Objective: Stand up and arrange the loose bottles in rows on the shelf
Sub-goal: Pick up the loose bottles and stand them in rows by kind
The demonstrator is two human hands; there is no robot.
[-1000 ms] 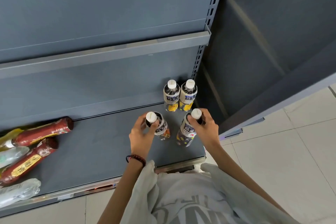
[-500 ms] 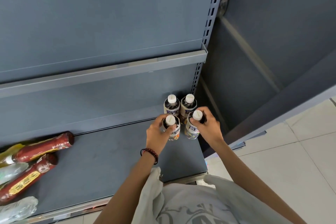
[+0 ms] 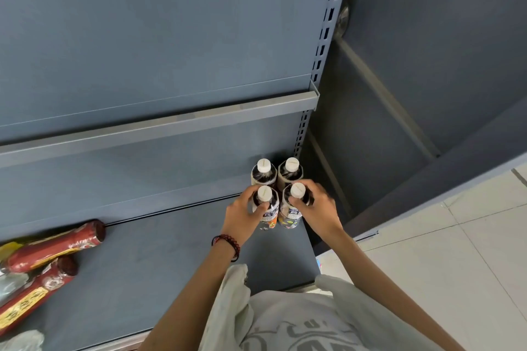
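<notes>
the left front bottle (image 3: 269, 214) and right front bottle (image 3: 297, 190) stand upright at the right end of the shelf (image 3: 171, 265), tight against the back pair (image 3: 263, 175). your left hand (image 3: 242, 216) curls round one's shoulder, your right hand (image 3: 319, 208) round the other's neck. they look full: weighty, stiff, slick plastic, so grip below the cap. red bottles (image 3: 54, 245) lie well apart, leftward.

Both arms reach forward. The left grip (image 3: 242, 215) curls round the front-left bottle (image 3: 272, 212); the right grip (image 3: 318, 208), just beside it, curls round the front-right bottle (image 3: 291, 214).
</notes>
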